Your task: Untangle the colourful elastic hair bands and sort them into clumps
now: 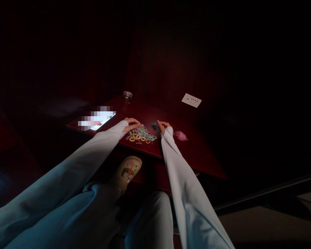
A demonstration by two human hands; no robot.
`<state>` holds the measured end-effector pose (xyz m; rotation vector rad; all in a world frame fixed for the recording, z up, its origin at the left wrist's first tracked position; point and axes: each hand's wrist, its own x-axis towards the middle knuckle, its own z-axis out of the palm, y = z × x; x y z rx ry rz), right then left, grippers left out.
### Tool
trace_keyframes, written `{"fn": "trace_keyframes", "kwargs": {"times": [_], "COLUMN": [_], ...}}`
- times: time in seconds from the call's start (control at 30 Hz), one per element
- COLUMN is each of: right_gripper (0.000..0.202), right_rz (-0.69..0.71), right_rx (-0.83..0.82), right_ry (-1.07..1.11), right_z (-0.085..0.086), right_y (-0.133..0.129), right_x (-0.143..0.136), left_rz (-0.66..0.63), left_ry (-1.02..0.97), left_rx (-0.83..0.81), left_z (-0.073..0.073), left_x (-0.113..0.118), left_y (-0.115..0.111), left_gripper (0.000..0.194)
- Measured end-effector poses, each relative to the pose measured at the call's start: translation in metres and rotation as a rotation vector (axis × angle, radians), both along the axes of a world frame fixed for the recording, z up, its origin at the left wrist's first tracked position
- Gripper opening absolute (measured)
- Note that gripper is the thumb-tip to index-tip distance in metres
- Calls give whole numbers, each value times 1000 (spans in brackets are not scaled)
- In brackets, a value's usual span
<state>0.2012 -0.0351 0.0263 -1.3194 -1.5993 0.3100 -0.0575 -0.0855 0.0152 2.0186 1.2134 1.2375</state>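
A loose heap of small coloured hair ties [142, 134] lies near the front edge of the dark red table, in yellow, green, pink and lilac. My left hand [131, 123] reaches over its back left side, thumb and forefinger brought together at a hair tie on the heap. To the right, my right hand [165, 126] rests by a small dark teal clump of ties [153, 126], its fingers bent but apart. I make out nothing held in it. Beyond that wrist sits a pink clump [181, 135], apparently of similar ties.
A lit tablet or phone [101, 121], partly blurred out, lies at the table's left. Toward the back stands a clear jar with a lid [128, 95]. A white socket plate [191, 100] is on the wall behind. My beige clog [128, 171] shows below the table edge [150, 153].
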Motion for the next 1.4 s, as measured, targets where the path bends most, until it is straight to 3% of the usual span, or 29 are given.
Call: {"fn": "trace_keyframes", "kwargs": {"times": [0.17, 0.37, 0.53, 0.83, 1.13, 1.4], "right_gripper": [54, 51, 55, 63, 67, 54], "right_rz": [241, 398, 412, 395, 398, 412], "right_rx": [23, -42, -73, -161, -219, -233], "right_ry": [-21, -37, 12, 120, 195, 151], "right_z": [-1, 0, -1, -2, 2, 2], "right_y": [-9, -14, -19, -24, -32, -34], "right_x": [-17, -28, -30, -34, -35, -36], "left_rz": [38, 71, 85, 175, 85, 75], "left_ry": [89, 246, 327, 283, 299, 285], "left_rx": [66, 193, 194, 189, 180, 177], "left_z": [1, 8, 10, -3, -1, 3], "left_x": [8, 18, 23, 24, 15, 17], "left_y": [-5, -3, 0, 15, 17, 11], "left_gripper": [37, 30, 24, 25, 32, 45]}}
